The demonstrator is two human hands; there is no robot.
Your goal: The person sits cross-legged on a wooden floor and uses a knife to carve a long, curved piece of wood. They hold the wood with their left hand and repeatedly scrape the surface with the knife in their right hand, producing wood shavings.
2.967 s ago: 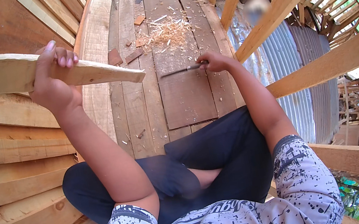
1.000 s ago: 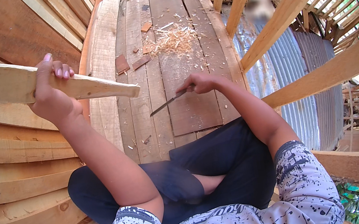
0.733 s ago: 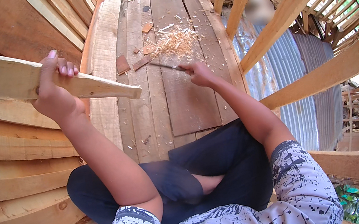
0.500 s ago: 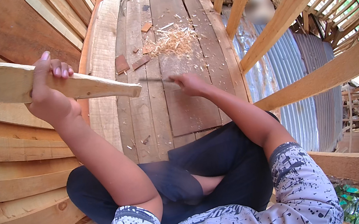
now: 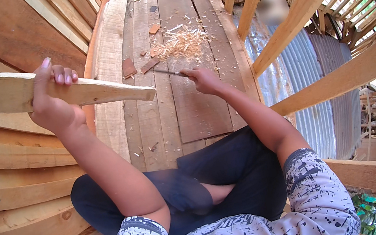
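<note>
Grasping a tapered wooden plank (image 5: 5, 93) with the left hand (image 5: 52, 105), left of the shavings pile (image 5: 180, 44); gripping a probable knife (image 5: 168, 71) with the right hand (image 5: 204, 80), on the pile's near side. Possible cut to the left hand from a badly angled skid along the plank. In the way: reddish scraps (image 5: 128, 67) left of the pile, near the knife.

Pale-yellow board (image 5: 0, 94), dark knife (image 5: 163, 71), black-speckled white shirt (image 5: 317, 190), navy trousers (image 5: 242, 173)
</note>
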